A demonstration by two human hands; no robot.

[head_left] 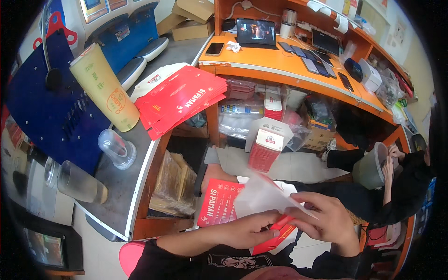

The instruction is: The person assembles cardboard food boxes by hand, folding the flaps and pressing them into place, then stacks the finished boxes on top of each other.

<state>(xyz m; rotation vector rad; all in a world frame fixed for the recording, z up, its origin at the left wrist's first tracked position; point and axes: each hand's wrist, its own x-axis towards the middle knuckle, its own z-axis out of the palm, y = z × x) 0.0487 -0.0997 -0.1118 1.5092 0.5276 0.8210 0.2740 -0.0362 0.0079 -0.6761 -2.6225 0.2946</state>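
Over my lap, my left hand [254,229] is closed on a red-and-white cardboard food carton [273,243], its thumb on the red edge. My right hand [326,218] grips the same carton from the right, fingers bent over its edge. A thin whitish flap or sheet [262,198], smeared by motion, rises in front of both hands. I cannot tell whether it belongs to the carton. Behind my left hand lie flat red printed cartons [217,200]. Beyond them a folded red-and-white carton [267,147] stands upright.
On the grey counter at left lie a stack of flat red cartons [182,98], a tall yellowish cup [105,88] and clear plastic cups [116,149]. An orange desk [261,59] holds phones and a tablet [255,31]. At right another person's hands [389,163] touch a bucket [368,168].
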